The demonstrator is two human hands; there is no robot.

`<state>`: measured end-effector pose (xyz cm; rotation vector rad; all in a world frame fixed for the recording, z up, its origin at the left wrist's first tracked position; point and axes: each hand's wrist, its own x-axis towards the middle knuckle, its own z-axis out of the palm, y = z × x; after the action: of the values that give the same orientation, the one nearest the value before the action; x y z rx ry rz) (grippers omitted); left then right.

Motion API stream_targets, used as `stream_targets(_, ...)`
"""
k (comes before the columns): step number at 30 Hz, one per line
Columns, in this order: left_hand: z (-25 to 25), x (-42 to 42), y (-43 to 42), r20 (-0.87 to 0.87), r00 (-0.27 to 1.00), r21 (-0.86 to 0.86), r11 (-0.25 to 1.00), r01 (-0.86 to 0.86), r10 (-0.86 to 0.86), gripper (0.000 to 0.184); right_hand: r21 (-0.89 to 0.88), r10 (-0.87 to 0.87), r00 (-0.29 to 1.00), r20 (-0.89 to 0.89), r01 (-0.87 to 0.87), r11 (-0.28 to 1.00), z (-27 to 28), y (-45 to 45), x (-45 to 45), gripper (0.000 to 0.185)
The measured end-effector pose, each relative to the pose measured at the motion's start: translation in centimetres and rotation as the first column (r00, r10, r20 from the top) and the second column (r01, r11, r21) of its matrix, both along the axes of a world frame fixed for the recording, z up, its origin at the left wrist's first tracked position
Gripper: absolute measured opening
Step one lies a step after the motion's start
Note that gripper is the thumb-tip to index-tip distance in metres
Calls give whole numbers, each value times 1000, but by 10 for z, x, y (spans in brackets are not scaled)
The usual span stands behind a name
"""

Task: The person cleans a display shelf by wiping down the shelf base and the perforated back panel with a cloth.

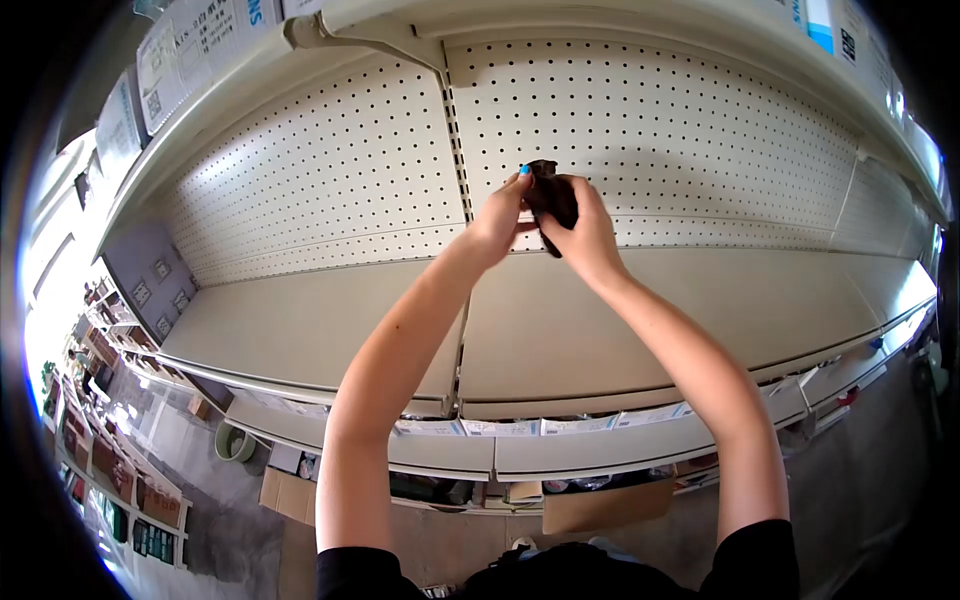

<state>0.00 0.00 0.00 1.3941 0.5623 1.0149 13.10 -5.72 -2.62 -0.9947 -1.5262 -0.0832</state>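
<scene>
Both of my arms stretch forward above the upper shelf board, in front of the perforated back panel. Between my hands is a dark brown, crumpled, cloth-like item (553, 197); its exact kind cannot be made out. My left hand (497, 222) pinches its upper left side, with a blue thumbnail showing near the top. On the other side, my right hand (590, 230) has its fingers wrapped around the item. A narrow end of it hangs down between the two hands.
A wide beige shelf (640, 320) lies below my hands, backed by a pegboard panel (650, 120). White boxes (200, 60) stand on the shelf overhead. Lower down are a cardboard box (608, 507) and a green bin (234, 442) on the floor.
</scene>
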Motion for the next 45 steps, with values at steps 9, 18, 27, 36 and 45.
stream_targets(9, -26, -84, 66, 54, 391, 982, -120, 145, 919, 51, 460, -493, 676, 547, 249, 852, 13, 44, 25, 45)
stream_targets(18, -46, -109, 72, -81, 184, 911, -2, 413, 980, 90, 532, -407, 623, 668, -17, 847, -25, 118, -25, 32)
stream_targets(27, -50, -110, 68, -109, 267, 907, -14, 420, 957, 74, 92, -24, 384, 923, -161, 983, -47, 112, -33, 29)
stream_targets(36, -53, -107, 67, -110, 267, 910, -11, 413, 957, 74, 279, -222, 420, 880, -78, 957, -44, 94, -11, 23)
stream_targets(45, -57, -104, 68, -73, 307, 907, -65, 416, 949, 65, 524, -430, 690, 582, 87, 847, -6, 104, 5, 35)
